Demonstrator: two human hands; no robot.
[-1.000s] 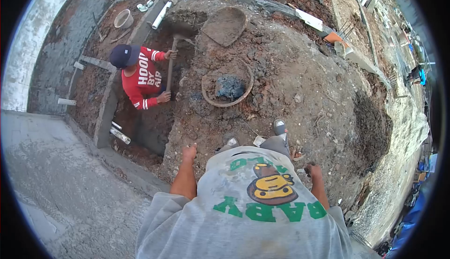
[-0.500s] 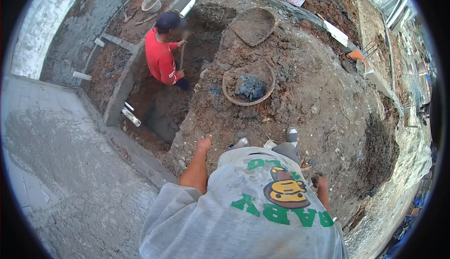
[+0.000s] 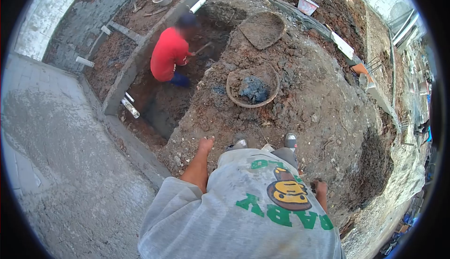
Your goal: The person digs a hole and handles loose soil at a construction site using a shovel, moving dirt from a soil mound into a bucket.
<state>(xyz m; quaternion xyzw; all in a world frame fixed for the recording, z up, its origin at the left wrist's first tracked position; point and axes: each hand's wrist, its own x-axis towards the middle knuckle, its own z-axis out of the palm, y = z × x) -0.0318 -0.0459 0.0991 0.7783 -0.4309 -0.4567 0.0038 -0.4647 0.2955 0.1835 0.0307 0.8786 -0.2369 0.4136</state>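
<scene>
My left hand (image 3: 205, 144) hangs at my side over the dirt near the pit's edge, its fingers curled in and no object visible in it. My right hand (image 3: 320, 187) is low on the other side of my body, partly in shadow, its fingers also bent inward; no object shows there. Ahead of my feet lies a round shallow basket (image 3: 233, 100) with a lump of dark grey wet mud (image 3: 254, 89) in it. Farther off sits a second shallow basket (image 3: 262, 30), coated with soil. Neither hand touches a basket.
A person in a red shirt (image 3: 168, 55) stoops in the muddy pit (image 3: 161, 113), gripping a wooden handle (image 3: 204, 48). White pipes (image 3: 130, 108) stick out by a concrete beam (image 3: 136, 64). A bucket (image 3: 307, 5) stands beyond the far beam. A plastered wall (image 3: 70, 132) rises on my left.
The person in the pit has bent lower, and the handle has swung from upright to slanting away to the right. My view has shifted slightly; my hands hang much as before.
</scene>
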